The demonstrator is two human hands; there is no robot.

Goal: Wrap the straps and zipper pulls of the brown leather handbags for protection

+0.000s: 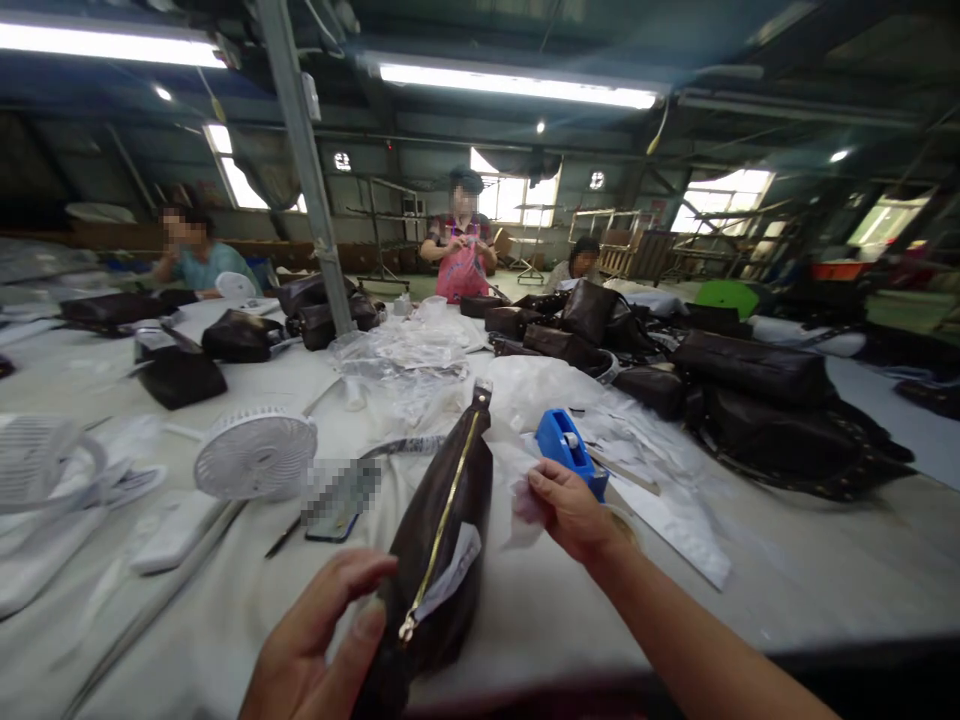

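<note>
A dark brown leather bag lies in front of me with its gold zipper facing up. The zipper pull is at the near end, and a short tab with a metal stud is at the far end. A white slip of paper lies along the zipper. My left hand is at the bag's near left side, thumb and forefinger apart, fingertips at or close to the leather. To the right of the bag, my right hand pinches a thin, translucent white sheet. A blue tape dispenser stands just beyond that hand.
A white fan and a phone are left of the bag. Clear plastic wrappings lie beyond it. Dark bags are piled at the right. A metal post rises behind the table. A person in a pink apron stands across.
</note>
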